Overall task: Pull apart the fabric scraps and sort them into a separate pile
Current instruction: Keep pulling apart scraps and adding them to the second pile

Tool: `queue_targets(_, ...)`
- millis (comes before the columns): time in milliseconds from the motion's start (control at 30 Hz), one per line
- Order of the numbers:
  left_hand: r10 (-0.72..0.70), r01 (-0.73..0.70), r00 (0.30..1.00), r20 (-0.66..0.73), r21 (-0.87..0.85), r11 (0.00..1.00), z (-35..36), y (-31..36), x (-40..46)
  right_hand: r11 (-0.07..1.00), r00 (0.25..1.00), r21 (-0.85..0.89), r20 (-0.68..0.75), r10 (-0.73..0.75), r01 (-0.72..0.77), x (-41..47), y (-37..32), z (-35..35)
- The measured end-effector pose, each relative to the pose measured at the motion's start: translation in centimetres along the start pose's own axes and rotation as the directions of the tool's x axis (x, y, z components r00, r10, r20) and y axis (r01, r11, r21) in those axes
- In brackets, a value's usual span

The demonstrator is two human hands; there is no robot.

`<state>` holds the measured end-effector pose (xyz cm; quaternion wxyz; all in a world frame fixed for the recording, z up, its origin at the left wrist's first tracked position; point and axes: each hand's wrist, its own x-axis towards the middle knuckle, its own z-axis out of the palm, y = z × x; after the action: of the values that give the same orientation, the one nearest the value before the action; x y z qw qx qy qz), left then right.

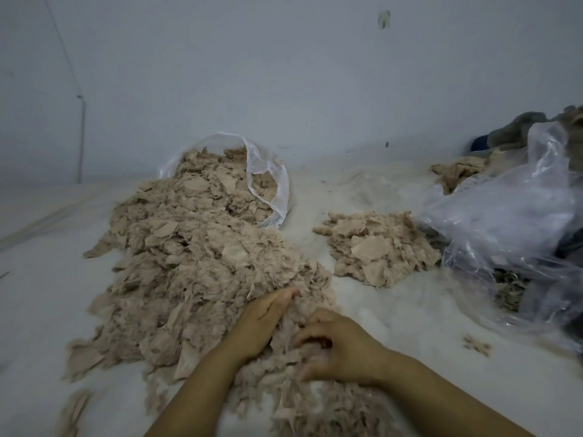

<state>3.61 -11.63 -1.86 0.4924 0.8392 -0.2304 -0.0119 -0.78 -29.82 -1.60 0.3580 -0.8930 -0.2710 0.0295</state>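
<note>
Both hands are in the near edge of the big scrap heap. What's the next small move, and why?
Probably pull the hands apart to tear loose the clump under them. The right hand has its fingers curled into the scraps and the left hand lies flat against the big heap, so nothing is free yet. Then carry it to the smaller pile on the right.

Plain pale blue-grey wall (284,74); thin pipe (82,137) at its left; white floor covering (394,310) below; dim, even light.

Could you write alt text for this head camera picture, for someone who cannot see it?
Two bare hands, left hand and right hand, dig into a large pile of beige fabric scraps spilling from a clear bag. A smaller pile lies to its right.
</note>
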Motion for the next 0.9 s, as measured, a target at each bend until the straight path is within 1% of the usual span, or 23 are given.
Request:
queue_targets(33, 0.028, -0.028, 1.0, 0.001, 0.0, 1.0, 0.1, 0.2, -0.1, 0.999, 0.999, -0.029, -0.017, -0.032, 0.032, 0.1, 0.1, 0.2)
queue_targets(67, 0.068, -0.068, 0.998, -0.008, -0.002, 0.998, 0.2, 0.2, -0.2, 0.999, 0.995, 0.009, -0.09, -0.033, 0.034, 0.3, 0.1, 0.3)
queue_targets(100, 0.117, -0.117, 0.992, -0.041, 0.003, 0.993, 0.3, 0.3, -0.3, 0.995, 0.984, 0.094, -0.177, -0.001, 0.018, 0.3, 0.1, 0.2)
queue_targets(133, 0.163, -0.163, 0.983, -0.089, 0.005, 0.987, 0.2, 0.5, -0.5, 0.98, 0.971, 0.197, -0.234, 0.056, -0.009, 0.4, 0.0, 0.2)
queue_targets(167, 0.196, -0.198, 0.972, -0.132, -0.002, 0.98, 0.1, 0.8, -0.8, 0.951, 0.962, 0.307, -0.251, 0.106, -0.024, 0.4, 0.0, 0.1)
queue_targets(200, 0.216, -0.221, 0.965, -0.145, -0.015, 0.975, -0.1, 1.2, -1.0, 0.915, 0.959, 0.403, -0.245, 0.144, -0.034, 0.3, -0.1, 0.0)
queue_targets(233, 0.217, -0.221, 0.969, -0.117, -0.021, 0.975, -0.4, 1.5, -1.3, 0.869, 0.958, 0.494, -0.232, 0.169, -0.034, 0.2, -0.1, 0.0)
queue_targets(267, 0.195, -0.195, 0.979, -0.057, -0.005, 0.981, -0.6, 1.8, -1.5, 0.813, 0.956, 0.581, -0.222, 0.19, -0.027, 0.2, -0.2, 0.0)
queue_targets(333, 0.114, -0.116, 0.993, 0.042, 0.064, 0.991, -0.7, 2.1, -1.9, 0.73, 0.94, 0.683, -0.238, 0.246, -0.019, 0.3, -0.2, -0.1)
queue_targets(367, 0.079, -0.081, 0.996, 0.032, 0.051, 0.995, -0.6, 1.8, -1.8, 0.71, 0.928, 0.703, -0.25, 0.277, -0.023, 0.3, -0.2, -0.2)
queue_targets(433, -0.007, 0.004, 0.999, -0.035, -0.081, 0.997, -0.7, 1.7, -1.6, 0.678, 0.913, 0.734, -0.257, 0.316, -0.028, 0.3, 0.0, -0.5)
queue_targets(500, -0.074, 0.065, 0.996, -0.046, -0.182, 0.981, -0.8, 1.7, -1.5, 0.655, 0.912, 0.755, -0.25, 0.326, -0.027, 0.1, 0.2, -0.6)
queue_targets(533, -0.078, 0.07, 0.996, -0.034, -0.195, 0.978, -0.8, 1.9, -1.5, 0.652, 0.916, 0.758, -0.244, 0.319, -0.025, 0.0, 0.1, -0.7)
queue_targets(633, -0.019, 0.023, 1.0, 0.024, -0.167, 0.986, 0.2, 2.0, -1.8, 0.656, 0.941, 0.754, -0.193, 0.279, -0.04, -0.3, -0.1, -0.3)
queue_targets(667, -0.01, 0.016, 0.999, 0.037, -0.153, 0.988, 0.5, 2.1, -1.8, 0.664, 0.941, 0.746, -0.194, 0.279, -0.044, -0.2, -0.3, -0.2)
queue_targets(700, -0.01, 0.013, 1.0, 0.021, -0.145, 0.989, 0.6, 2.1, -1.8, 0.67, 0.934, 0.742, -0.214, 0.287, -0.036, -0.1, -0.4, -0.1)
queue_targets(767, -0.057, 0.042, 0.994, -0.094, -0.155, 0.987, 0.5, 2.0, -1.5, 0.669, 0.912, 0.743, -0.257, 0.321, -0.026, 0.0, -0.4, -0.2)
queue_targets(833, -0.144, 0.097, 0.954, -0.264, -0.182, 0.979, 0.1, 1.7, -1.0, 0.655, 0.885, 0.756, -0.296, 0.359, -0.013, 0.0, -0.3, -0.5)
queue_targets(867, -0.157, 0.096, 0.93, -0.333, -0.195, 0.976, -0.2, 1.4, -0.9, 0.655, 0.874, 0.756, -0.313, 0.371, -0.007, -0.1, -0.2, -0.7)
queue_targets(900, -0.143, 0.071, 0.919, -0.367, -0.203, 0.977, -0.4, 1.2, -0.8, 0.66, 0.87, 0.751, -0.322, 0.373, -0.005, -0.2, -0.2, -0.8)
